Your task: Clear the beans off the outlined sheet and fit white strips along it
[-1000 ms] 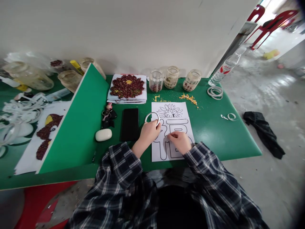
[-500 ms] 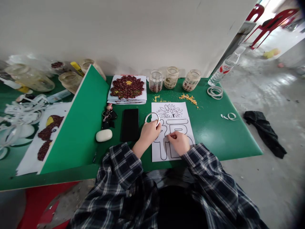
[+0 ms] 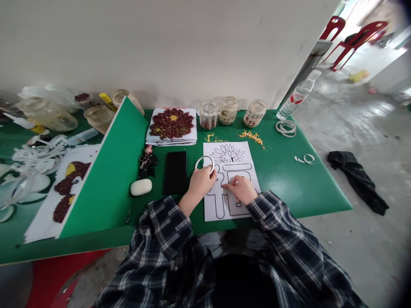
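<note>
A white sheet with a black line drawing lies on the green table in front of me. My left hand is closed on a white tape ring at the sheet's left edge. My right hand rests on the middle of the sheet, fingers pinched together with their tips pressed to the paper; what they hold is too small to make out.
Three glass jars stand at the back, with loose corn kernels in front. A bean picture, a black phone, keys, a white case, tape rings and a water bottle surround the sheet. A green divider rises on the left.
Both hands stay on the sheet almost unmoved. My head has tipped, so the table sits slightly lower in view.
</note>
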Demonstrator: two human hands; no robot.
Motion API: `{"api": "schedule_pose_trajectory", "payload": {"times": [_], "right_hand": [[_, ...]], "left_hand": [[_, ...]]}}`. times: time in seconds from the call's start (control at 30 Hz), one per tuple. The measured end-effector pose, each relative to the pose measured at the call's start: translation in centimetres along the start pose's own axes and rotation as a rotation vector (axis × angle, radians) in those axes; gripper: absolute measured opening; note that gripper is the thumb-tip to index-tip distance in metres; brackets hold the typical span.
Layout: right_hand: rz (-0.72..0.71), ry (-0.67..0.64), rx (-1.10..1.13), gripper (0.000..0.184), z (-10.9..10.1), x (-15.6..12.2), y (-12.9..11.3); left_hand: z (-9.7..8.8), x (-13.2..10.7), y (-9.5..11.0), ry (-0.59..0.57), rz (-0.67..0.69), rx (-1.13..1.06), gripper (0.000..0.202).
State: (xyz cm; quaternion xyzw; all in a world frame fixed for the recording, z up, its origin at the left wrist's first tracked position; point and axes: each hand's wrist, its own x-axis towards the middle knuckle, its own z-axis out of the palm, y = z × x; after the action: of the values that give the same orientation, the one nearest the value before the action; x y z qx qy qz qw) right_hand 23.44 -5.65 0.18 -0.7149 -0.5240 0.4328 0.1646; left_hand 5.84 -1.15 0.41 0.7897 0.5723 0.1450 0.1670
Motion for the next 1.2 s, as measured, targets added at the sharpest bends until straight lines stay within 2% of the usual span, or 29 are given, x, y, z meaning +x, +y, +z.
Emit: {"api": "schedule_pose_trajectory", "payload": {"times": [0.13, 0.23, 0.3, 0.37, 0.43, 0.53, 0.6, 0.67, 0.77, 0.9, 1.07, 1.2], "right_hand": [[-0.036, -0.097, 0.108, 0.032, -0.2, 0.4, 0.6], [-0.081, -0.245, 0.235, 0.028, -1.7, 0.4, 0.8], [-0.14, -0.298, 0.253, 0.028, -3.2, -0.2, 0.3], [-0.25, -0.223, 0.19, 0.028, -4.6, -1.1, -0.8], [-0.429, -0.052, 0.076, 0.029, -5.4, -2.1, -2.0], [-0.7, 0.084, -0.078, 0.035, -5.2, -2.8, -3.4], [-0.805, 0.111, -0.138, 0.039, -4.8, -2.6, -3.7], [-0.872, 0.132, -0.175, 0.041, -4.5, -2.0, -3.6], [-0.94, 0.125, -0.236, 0.039, -4.6, -1.3, -3.1], [-1.028, 0.1, -0.35, 0.039, -5.1, -1.1, -2.8], [-1.072, 0.154, -0.365, 0.044, -5.1, -1.3, -2.6], [-1.121, 0.207, -0.302, 0.038, -5.1, -1.6, -2.5]], "left_hand": [[0.2, 0.1, -0.1, 0.005, -0.002, -0.03, 0.024], [0.1, 0.0, -0.1, -0.009, -0.009, -0.132, 0.023], [0.0, -0.1, 0.1, 0.003, 0.006, -0.276, 0.024], [-0.1, -0.4, 0.4, -0.002, 0.044, -0.502, 0.025], [0.0, -0.6, 0.8, -0.072, 0.091, -0.802, 0.026], [0.1, -0.8, 1.5, -0.236, 0.124, -1.212, 0.03], [0.1, -1.0, 1.7, -0.316, 0.142, -1.345, 0.026], [-0.1, -1.1, 1.8, -0.386, 0.166, -1.388, 0.023], [-0.4, -1.2, 1.7, -0.492, 0.167, -1.404, 0.03], [-0.6, -1.5, 1.5, -0.558, 0.109, -1.346, 0.036], [-0.9, -1.9, 2.2, -0.497, 0.181, -1.185, 0.038], [-0.8, -2.0, 2.5, -0.448, 0.244, -1.048, 0.036]]}}
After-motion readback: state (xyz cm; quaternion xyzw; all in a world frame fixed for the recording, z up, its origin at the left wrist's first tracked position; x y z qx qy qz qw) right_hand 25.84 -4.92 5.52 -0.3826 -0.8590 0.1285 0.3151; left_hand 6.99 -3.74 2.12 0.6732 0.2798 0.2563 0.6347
